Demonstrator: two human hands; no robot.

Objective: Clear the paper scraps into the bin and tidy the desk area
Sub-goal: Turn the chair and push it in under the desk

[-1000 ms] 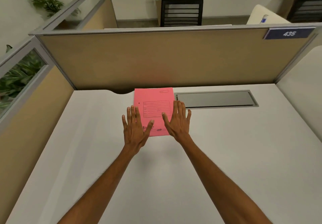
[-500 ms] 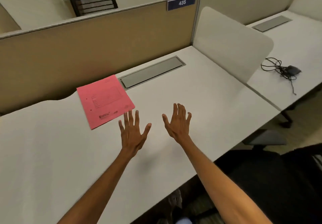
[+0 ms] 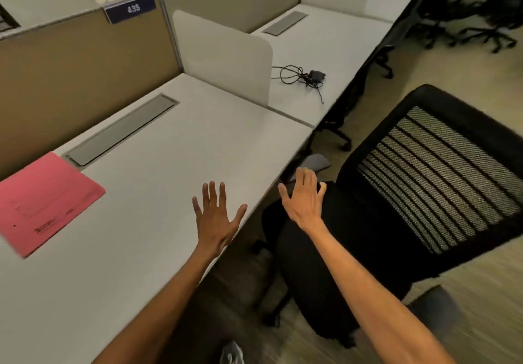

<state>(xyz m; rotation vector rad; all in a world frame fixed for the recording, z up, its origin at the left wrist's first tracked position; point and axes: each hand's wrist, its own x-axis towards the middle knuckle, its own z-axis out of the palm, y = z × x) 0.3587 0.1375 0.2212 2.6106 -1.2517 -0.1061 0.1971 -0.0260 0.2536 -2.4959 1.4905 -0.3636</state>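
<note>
While spread flat over the front edge of the desk (image 3: 158, 182), left hand (image 3: 216, 216) held nothing, fingers splayed, palm down. Right hand (image 3: 304, 199) likewise empty and loosely opened, poised off the desk edge above the black seat of the office chair (image 3: 424, 182); whether touching the seat, could not tell. Pink folder (image 3: 46, 202) lay flat on the desk at nine o'clock from the left hand, well apart from it, one corner just beside the grey cable tray lid (image 3: 121, 128) set into the desktop. Saw no loose paper scraps or bin anywhere in view. At twelve o'clock, a white divider panel (image 3: 223, 55) stood upright between this desk and the next. Beyond it, at one o'clock, a black cable with adapter (image 3: 307, 76) lay tangled on the neighbouring desk. Blue number plate (image 3: 130, 8) was fixed atop the tan partition (image 3: 70, 75) at eleven o'clock.
</note>
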